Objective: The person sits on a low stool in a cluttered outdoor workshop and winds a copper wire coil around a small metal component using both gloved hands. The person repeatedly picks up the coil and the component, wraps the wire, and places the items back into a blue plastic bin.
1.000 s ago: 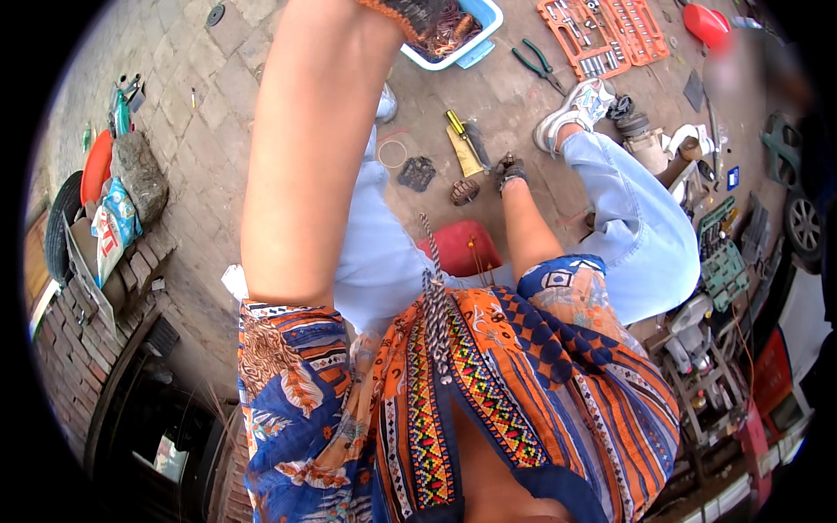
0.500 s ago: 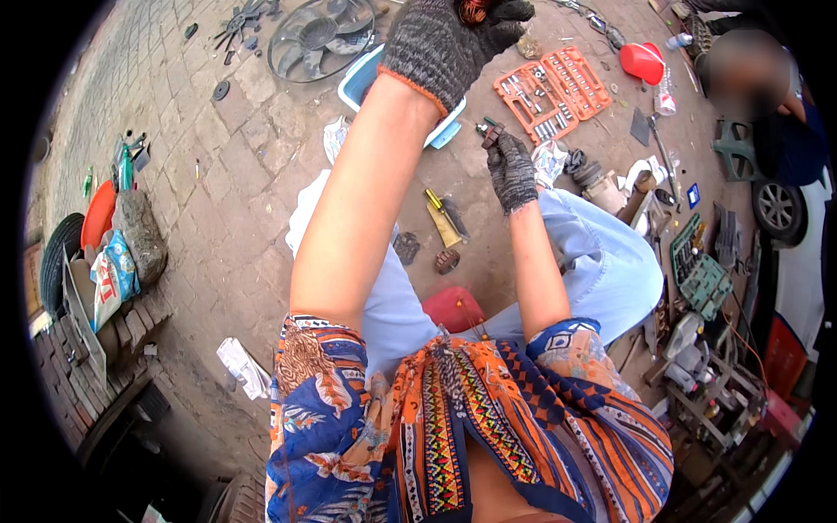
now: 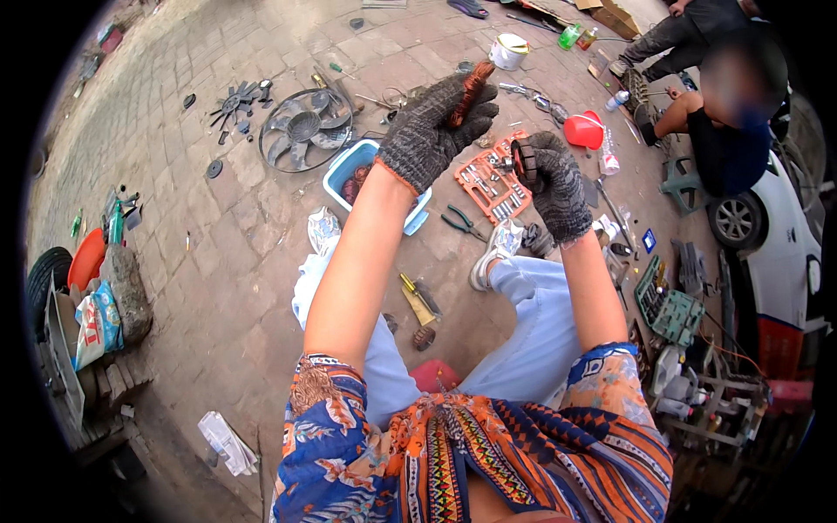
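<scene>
A bundle of reddish copper wire (image 3: 472,94) lies along the fingers of my left hand (image 3: 423,135), which wears a dark grey knitted glove and is closed on it. My right hand (image 3: 558,196), gloved alike, grips a dark ring-shaped metal part (image 3: 524,162) by its side. Both hands are raised in front of me, apart from each other. Below the left forearm stands a light blue basin (image 3: 335,179) with copper-coloured coils (image 3: 356,185) inside. Pliers with dark green handles (image 3: 462,222) lie on the ground between my feet.
An orange socket set case (image 3: 475,179) lies open beyond the pliers. A yellow-handled tool (image 3: 407,283) and a small ridged part (image 3: 423,338) are between my legs. Around stand a fan (image 3: 302,127), a red bucket (image 3: 584,131), a white bucket (image 3: 509,52) and a seated person (image 3: 732,139).
The view has shifted, showing more ground ahead. My left hand has turned, exposing more of the copper wire. My right hand has risen, and the ring-shaped part now shows clearly.
</scene>
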Motion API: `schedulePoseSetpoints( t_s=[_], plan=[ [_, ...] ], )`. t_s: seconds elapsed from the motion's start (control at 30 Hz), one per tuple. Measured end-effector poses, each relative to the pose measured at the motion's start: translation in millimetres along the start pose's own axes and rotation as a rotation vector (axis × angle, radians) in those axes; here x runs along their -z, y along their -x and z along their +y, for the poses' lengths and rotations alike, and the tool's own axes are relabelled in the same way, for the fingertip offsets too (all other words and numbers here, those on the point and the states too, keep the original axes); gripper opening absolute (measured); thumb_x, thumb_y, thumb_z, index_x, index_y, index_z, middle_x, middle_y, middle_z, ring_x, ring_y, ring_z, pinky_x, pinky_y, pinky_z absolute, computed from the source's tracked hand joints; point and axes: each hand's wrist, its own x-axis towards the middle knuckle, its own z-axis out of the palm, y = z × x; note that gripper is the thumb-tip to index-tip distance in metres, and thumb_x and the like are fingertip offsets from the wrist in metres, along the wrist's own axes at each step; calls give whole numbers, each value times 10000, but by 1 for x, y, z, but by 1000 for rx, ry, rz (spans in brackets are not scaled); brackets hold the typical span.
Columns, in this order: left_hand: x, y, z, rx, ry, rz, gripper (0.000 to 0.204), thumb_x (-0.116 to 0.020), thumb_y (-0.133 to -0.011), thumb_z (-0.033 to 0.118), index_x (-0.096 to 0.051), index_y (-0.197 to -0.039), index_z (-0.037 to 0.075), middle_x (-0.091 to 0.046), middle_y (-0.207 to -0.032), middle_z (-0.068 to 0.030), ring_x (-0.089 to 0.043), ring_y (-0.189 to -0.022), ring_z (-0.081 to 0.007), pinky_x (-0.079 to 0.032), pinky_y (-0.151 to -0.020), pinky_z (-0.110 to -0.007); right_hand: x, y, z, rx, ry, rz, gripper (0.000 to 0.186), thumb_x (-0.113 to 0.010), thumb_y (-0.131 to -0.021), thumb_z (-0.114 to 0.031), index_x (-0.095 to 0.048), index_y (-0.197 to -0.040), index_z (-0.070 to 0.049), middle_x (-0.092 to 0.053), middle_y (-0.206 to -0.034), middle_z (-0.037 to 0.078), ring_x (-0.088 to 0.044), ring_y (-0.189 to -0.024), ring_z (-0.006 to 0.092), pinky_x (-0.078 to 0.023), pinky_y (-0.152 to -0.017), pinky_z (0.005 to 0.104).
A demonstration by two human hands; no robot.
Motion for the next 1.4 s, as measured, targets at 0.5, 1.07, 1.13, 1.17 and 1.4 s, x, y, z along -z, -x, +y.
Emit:
schedulePoseSetpoints(
  t_s=[0.5,1.07,1.13,1.17,1.4],
  plan=[
    [-6,12,-1,-106,-70,-55,368,-585,-864,149,-526,-1199,9,-607,-1084,-147,-609,-892,-198,-527,-797,-302,-44,9,-4,401,368,74,233,-628,-760,-76,-529,-966,-29,-562,-955,51,-543,-872,117,-477,-769,262],
    [-20,14,-12,-316,-966,-54,425,-724,-726,83,-579,-1113,-17,-634,-1047,-98,-594,-946,-148,-483,-836,-282,-52,11,-9,543,728,295,326,-761,-706,-77,-561,-954,-12,-596,-913,53,-586,-841,107,-504,-739,245],
    [-22,14,-16,-346,-949,-40,417,-718,-734,87,-578,-1112,-19,-637,-1037,-97,-599,-934,-149,-484,-833,-283,-55,13,-12,483,674,312,323,-757,-708,-63,-562,-958,-4,-589,-922,60,-583,-833,102,-505,-718,237],
    [-23,14,-17,-361,-940,-33,413,-715,-739,89,-578,-1112,-21,-638,-1032,-96,-601,-928,-149,-484,-831,-284,-53,13,-11,504,715,302,319,-754,-709,-61,-564,-959,-6,-589,-916,59,-582,-826,102,-505,-713,240],
    [-18,14,-16,-443,-1112,4,397,-703,-749,89,-583,-1111,-20,-650,-1004,-92,-608,-908,-137,-481,-833,-281,-52,11,-8,701,977,258,288,-752,-699,-66,-589,-933,-23,-594,-862,66,-595,-776,137,-500,-683,256]
  ],
)
